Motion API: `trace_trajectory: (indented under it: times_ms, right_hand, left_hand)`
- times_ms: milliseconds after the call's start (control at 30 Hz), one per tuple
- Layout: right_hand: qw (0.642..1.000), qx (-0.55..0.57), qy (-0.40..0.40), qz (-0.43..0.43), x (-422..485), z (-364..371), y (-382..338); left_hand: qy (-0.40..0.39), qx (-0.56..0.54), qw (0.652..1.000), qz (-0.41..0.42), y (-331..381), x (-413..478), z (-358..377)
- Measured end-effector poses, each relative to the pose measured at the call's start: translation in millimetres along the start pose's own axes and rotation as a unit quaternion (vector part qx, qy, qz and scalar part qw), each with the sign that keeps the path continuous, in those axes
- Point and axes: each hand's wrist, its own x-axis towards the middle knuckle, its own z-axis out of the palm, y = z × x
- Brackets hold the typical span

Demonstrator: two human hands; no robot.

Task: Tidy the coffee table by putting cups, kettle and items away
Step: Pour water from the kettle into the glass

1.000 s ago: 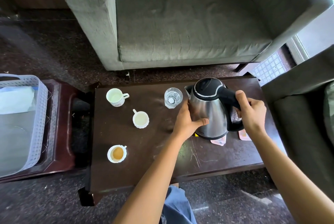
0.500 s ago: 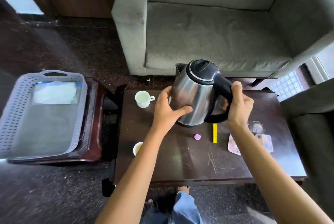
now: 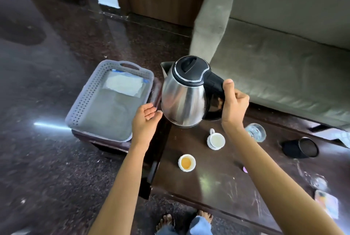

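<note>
1. A grey-green sofa (image 3: 284, 68) fills the space beyond the coffee table (image 3: 217, 185), which has a dark, scratched wooden top.
2. Just left of the coffee table, a grey perforated basket (image 3: 83, 100) sits on a low wooden stand. It is lined with grey cloth, and a white packet lies at its far end.
3. A steel kettle (image 3: 183, 100) with a black lid hangs in the air over the coffee table's far left corner, near the basket.
4. The right hand (image 3: 233, 105) is wrapped round the kettle's black handle with the thumb pointing up, and appears to bear the weight alone.
5. The left hand (image 3: 145, 121) is just off the coffee table's left edge, fingers loose and spread, holding nothing. Whether its fingertips touch the kettle's side is unclear.
6. On the coffee table, nearer the person than the kettle, stand a white cup (image 3: 216, 140) of pale liquid, a tea cup (image 3: 187, 161) and a glass (image 3: 255, 132) of water.
7. Likely risks: carried one-handed, the kettle could tip and spill any water left inside onto the basket's cloth. If it is lowered early, its base could clip the basket's rim or the coffee table's edge.
</note>
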Motion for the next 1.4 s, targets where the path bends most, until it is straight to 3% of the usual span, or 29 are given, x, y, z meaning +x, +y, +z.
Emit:
trace_trajectory:
  times_ms: [200,633,800,1200,1400]
  right_hand:
    - [0.997,0.039,-0.053,0.031,-21,86,11]
    - [0.984,0.032,-0.176,0.011,-65,210,65]
    - [0.976,0.042,-0.213,0.014,-74,226,84]
    - [0.978,-0.030,-0.205,0.002,-84,219,114]
    - [0.981,-0.032,-0.188,0.043,-85,218,120]
  left_hand:
    - [0.097,-0.014,0.995,-0.025,-17,13,-63]
    - [0.158,-0.014,0.985,-0.072,-59,18,-139]
    - [0.152,-0.004,0.985,-0.083,-66,14,-142]
    - [0.121,-0.003,0.990,-0.071,-64,13,-121]
    - [0.104,-0.006,0.992,-0.069,-66,15,-111]
